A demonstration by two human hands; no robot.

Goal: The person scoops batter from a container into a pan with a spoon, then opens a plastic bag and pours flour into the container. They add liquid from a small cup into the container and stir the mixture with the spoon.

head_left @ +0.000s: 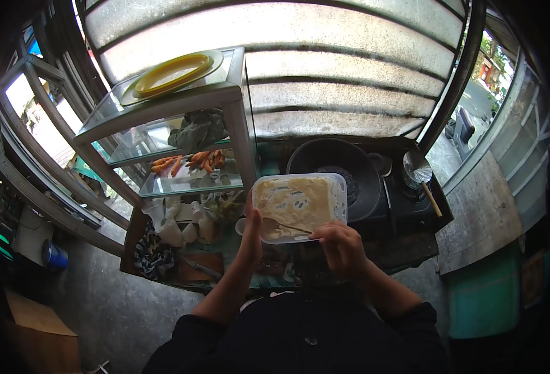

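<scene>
A white rectangular plastic tub [342,193] is held up over the counter, tilted toward me. Pale, creamy batter [303,199] coats its inside, with bare patches showing in the middle. My left hand [250,234] grips the tub by its left side. In my right hand [340,246] is the thin handle of a spoon [293,229], pinched between thumb and fingers. The bowl of the spoon rests in the batter at the near left corner. Just behind the tub sits a dark wok [365,168], partly hidden by it.
A glass display case [234,93] stands at left, carrots on its shelf [209,161] and yellow plates [174,73] on top. A knife [201,267] lies on a cutting board [188,260]. At right are a stove [412,206] and a long-handled strainer [417,167]. Corrugated shutter behind.
</scene>
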